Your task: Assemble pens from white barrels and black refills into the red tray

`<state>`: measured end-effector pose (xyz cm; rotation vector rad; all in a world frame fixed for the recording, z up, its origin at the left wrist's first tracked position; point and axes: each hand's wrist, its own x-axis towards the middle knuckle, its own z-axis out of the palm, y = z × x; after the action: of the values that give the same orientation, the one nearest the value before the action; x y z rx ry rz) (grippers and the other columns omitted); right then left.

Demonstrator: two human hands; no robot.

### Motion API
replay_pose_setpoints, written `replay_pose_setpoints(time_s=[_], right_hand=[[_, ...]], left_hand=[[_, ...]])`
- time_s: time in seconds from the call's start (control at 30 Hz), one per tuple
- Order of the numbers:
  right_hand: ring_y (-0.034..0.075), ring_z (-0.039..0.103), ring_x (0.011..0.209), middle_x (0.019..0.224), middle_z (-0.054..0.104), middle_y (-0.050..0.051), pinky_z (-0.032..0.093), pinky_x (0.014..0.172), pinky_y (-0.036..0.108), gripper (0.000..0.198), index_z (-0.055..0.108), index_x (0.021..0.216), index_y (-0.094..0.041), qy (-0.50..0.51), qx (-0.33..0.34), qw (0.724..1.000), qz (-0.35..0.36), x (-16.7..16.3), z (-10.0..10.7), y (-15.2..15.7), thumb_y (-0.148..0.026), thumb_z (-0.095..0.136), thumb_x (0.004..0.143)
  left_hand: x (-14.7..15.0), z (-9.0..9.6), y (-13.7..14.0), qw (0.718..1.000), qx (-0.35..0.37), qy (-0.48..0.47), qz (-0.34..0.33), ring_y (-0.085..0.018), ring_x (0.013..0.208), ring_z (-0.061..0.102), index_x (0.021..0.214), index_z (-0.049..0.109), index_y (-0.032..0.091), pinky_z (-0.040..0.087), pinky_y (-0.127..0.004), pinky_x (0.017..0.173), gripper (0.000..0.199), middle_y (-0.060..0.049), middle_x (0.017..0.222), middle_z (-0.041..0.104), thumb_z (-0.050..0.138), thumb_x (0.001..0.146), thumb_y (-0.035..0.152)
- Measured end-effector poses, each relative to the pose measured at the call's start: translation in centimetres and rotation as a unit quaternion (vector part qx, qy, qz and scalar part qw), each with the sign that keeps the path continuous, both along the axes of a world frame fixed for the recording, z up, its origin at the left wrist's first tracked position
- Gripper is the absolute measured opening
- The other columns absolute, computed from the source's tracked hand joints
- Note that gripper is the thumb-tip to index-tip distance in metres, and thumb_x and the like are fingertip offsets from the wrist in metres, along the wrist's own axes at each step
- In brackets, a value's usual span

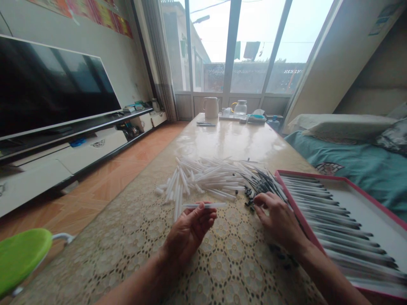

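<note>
Between the thumb and fingers of my left hand [190, 224] lies a white translucent pen barrel [219, 205], held level above the table. My right hand [276, 216] reaches down at the small black caps [249, 195], its thumb and fingertips drawn together; whatever they pinch is hidden. Just beyond it lies a bundle of thin dark pen refills [262, 180]. A loose heap of white pen barrels [206, 173] spreads behind both hands. To the right, a red-rimmed box [352, 184] holds a row of pens [333, 216] with dark ends.
The patterned table [136, 250] runs toward the window. At its far end stand a beige jug [210, 107], a glass pitcher [241, 108] and a tissue pack [257, 116]. A green stool [25, 258] is at the left, a teal-covered bed or sofa [356, 163] at the right.
</note>
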<state>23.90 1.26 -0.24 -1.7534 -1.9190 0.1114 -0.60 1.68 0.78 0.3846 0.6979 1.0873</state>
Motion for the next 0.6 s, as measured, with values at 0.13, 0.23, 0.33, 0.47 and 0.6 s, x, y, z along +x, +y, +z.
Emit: replay_pose_setpoints(time_s=[0.13, 0.23, 0.33, 0.47, 0.6], right_hand=[[0.021, 0.053, 0.08, 0.08, 0.056, 0.005, 0.041, 0.07, 0.031, 0.009, 0.058, 0.082, -0.02, -0.081, -0.013, 0.997, -0.006, -1.0, -0.7, -0.3, -0.023, 0.05, 0.081], [0.021, 0.053, 0.08, 0.081, 0.055, 0.006, 0.04, 0.07, 0.03, 0.011, 0.058, 0.082, -0.019, -0.082, -0.018, 0.996, 0.004, -1.4, -0.6, -0.3, -0.02, 0.047, 0.082], [0.018, 0.053, 0.072, 0.081, 0.055, 0.006, 0.04, 0.065, 0.029, 0.01, 0.055, 0.081, -0.018, -0.026, -0.021, 0.999, 0.033, -1.6, -0.2, -0.4, -0.02, 0.046, 0.083], [0.013, 0.049, 0.059, 0.07, 0.054, 0.002, 0.039, 0.055, 0.026, 0.012, 0.051, 0.077, -0.019, 0.134, -0.031, 0.989, 0.055, -2.8, 0.8, -1.0, -0.027, 0.049, 0.085], [0.01, 0.047, 0.049, 0.057, 0.051, -0.004, 0.037, 0.046, 0.022, 0.021, 0.048, 0.077, -0.019, 0.356, -0.114, 0.925, 0.074, -4.4, 1.8, -1.6, -0.037, 0.05, 0.086]], left_hand=[[0.2, -0.4, -0.2, 0.999, 0.021, 0.034, -0.017, -0.014, 0.067, 0.069, 0.083, 0.065, 0.009, 0.054, -0.021, 0.064, 0.006, -0.01, 0.075, 0.073, 0.061, 0.081, 0.013], [0.4, -0.7, -0.2, 0.998, 0.029, 0.054, -0.028, -0.015, 0.068, 0.069, 0.083, 0.065, 0.009, 0.054, -0.023, 0.065, 0.008, -0.01, 0.075, 0.073, 0.065, 0.078, 0.015], [0.4, -0.7, -0.2, 0.997, 0.033, 0.064, -0.032, -0.016, 0.068, 0.069, 0.084, 0.065, 0.008, 0.054, -0.024, 0.066, 0.011, -0.01, 0.075, 0.073, 0.066, 0.077, 0.017], [0.4, -0.6, -0.2, 0.996, 0.042, 0.068, -0.033, -0.016, 0.07, 0.069, 0.086, 0.064, 0.008, 0.054, -0.024, 0.067, 0.012, -0.011, 0.076, 0.073, 0.067, 0.077, 0.016], [0.5, -0.6, -0.2, 0.996, 0.042, 0.073, -0.035, -0.016, 0.069, 0.069, 0.086, 0.064, 0.008, 0.054, -0.024, 0.067, 0.012, -0.011, 0.074, 0.073, 0.067, 0.077, 0.015]])
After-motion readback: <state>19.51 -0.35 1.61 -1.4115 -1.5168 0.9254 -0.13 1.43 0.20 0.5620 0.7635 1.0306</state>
